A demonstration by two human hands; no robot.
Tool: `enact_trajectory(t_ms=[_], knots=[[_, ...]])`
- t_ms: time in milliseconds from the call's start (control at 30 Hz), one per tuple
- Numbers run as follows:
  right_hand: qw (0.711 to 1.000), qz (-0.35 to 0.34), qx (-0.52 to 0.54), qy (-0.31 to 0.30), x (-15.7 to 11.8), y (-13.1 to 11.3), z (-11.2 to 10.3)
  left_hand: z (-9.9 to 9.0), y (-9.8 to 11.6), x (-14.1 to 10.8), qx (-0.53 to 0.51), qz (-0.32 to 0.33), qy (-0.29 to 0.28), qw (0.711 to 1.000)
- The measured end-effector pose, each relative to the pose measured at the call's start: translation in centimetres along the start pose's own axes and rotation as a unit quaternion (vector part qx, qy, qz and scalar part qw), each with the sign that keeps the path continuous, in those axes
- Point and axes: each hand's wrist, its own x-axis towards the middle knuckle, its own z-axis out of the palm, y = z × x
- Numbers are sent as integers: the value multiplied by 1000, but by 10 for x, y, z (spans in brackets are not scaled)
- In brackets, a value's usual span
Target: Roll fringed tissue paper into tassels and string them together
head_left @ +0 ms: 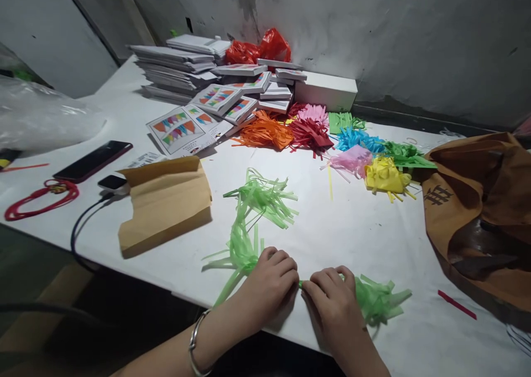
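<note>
Hands point(274, 280) point(334, 297) gripping green fringe point(378, 300), barcoded paper point(147, 159), marked brown bag point(452, 211)

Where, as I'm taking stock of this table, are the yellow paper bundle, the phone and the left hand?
Yellow paper bundle point(384, 175): head view, on its bunched middle.
Phone point(93, 161): head view, on its dark face.
Left hand point(269, 283): head view, on the back of the hand.
</note>
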Motion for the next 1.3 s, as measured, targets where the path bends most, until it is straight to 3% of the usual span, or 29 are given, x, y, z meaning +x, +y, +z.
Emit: enact_trajectory(t_ms=[133, 267, 400, 600, 733, 833, 1000, 1133, 1233, 1300], knots=[[1000, -2, -15, 9, 0, -3, 4, -1, -1, -2, -57, -18, -12, 998], [999, 31, -34, 14, -13, 0, 3, 2, 2, -12, -90, -69, 28, 993], [996, 73, -45, 10, -23, 5, -6, 1, 7, -15, -101, -115, 35, 988], [985, 132, -111, -21, -18, 2, -10, -5, 19, -6, -8, -135, 0, 991], [978, 137, -145, -54, -11, 3, -10, -4, 21, -2, 70, -140, -11, 988], [989, 106, -97, -45, -9, 5, -12, -1, 19, -4, 100, -65, 5, 993], [999, -18, -45, -7, -8, 6, -10, 9, 16, -3, 152, 45, 15, 987], [998, -26, -61, -22, -5, 6, -5, 12, 11, 7, 69, -14, -18, 997], [996, -40, -75, 2, -4, 6, -11, -3, 12, 10, -3, -58, -31, 998], [995, -60, -74, 32, -5, 3, -24, -18, 17, 9, -117, -84, -37, 989]])
